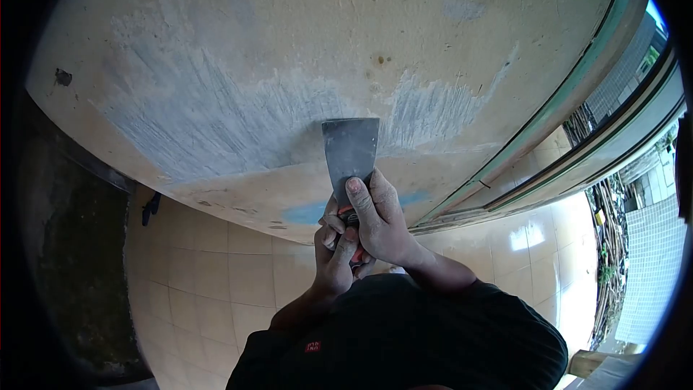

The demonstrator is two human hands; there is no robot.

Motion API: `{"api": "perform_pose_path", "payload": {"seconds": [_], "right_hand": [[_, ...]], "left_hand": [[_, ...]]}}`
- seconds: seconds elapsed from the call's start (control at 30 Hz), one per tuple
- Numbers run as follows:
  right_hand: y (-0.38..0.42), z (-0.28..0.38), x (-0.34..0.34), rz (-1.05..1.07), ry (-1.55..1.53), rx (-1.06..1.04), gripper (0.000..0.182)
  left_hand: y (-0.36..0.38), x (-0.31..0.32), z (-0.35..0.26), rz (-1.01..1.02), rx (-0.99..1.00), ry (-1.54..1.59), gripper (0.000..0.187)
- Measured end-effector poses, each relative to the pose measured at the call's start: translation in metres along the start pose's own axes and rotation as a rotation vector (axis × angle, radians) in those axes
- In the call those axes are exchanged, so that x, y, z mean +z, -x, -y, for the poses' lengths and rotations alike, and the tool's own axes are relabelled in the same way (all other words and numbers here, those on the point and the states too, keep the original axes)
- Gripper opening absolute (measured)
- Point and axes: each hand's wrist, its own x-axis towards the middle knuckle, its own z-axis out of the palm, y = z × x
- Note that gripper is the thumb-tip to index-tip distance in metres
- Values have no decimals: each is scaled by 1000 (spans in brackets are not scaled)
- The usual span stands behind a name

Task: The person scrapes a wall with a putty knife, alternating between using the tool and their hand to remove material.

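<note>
Both my hands are wrapped round the dark and red handle of a scraper point(351, 150), whose wide grey blade points away from me. My right hand point(384, 222) grips higher up, with its thumb along the base of the blade. Lower on the handle is my left hand point(336, 256), its fingers closed. Pale dust coats the fingers of both. The blade's straight edge lies at a scratched, whitish-grey patch point(224, 112) on the beige wall point(274, 7); whether it touches cannot be made out. Much of the handle is hidden by my fingers.
Green-edged framing point(538, 126) borders the wall on the right. A bluish smear point(307, 212) marks its lower part. Below spread beige floor tiles point(209, 271), with a dark, rough strip point(65, 260) at left. A heap of sticks point(613, 260) lies outside at right.
</note>
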Motion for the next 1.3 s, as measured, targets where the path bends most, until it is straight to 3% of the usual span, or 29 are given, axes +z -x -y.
{"api": "perform_pose_path", "payload": {"seconds": [0.1, 0.27, 0.3, 0.37, 0.43, 0.53, 0.73, 0.8, 1.0, 1.2, 1.3], "right_hand": [[3, -12, -5, 30, 26, -17, 22], [-8, 2, -10, 65, 81, -42, 22], [-9, 13, -8, 76, 18, 48, 21], [-2, 0, -12, 84, 25, -3, 22], [1, -8, -15, 93, 32, -64, 23], [-2, -5, -15, 67, 32, -18, 23], [-3, 11, -10, 110, -58, 46, 21], [-1, 0, -8, 114, -117, 42, 21], [-9, 18, -8, 129, -66, 16, 22], [-8, -2, -7, 51, -79, -33, 24], [-12, 17, -7, 120, -156, 93, 25]], "left_hand": [[7, 2, 7, -86, 10, -128, 25], [-5, 4, 11, -105, 1, -25, 27], [-6, 5, 9, -54, 19, -42, 27], [-6, 7, 8, 9, 56, -62, 27], [1, 6, 9, -4, -17, -137, 22], [-5, 15, 7, -100, 23, -122, 26], [-3, 17, -5, -15, 4, -85, 25], [-2, 21, -3, -166, 39, -178, 25], [-9, 11, -3, 3, 81, -174, 16], [-8, 27, -8, -251, 61, -244, 17], [-13, 11, -9, -49, 63, -226, 17]]}}
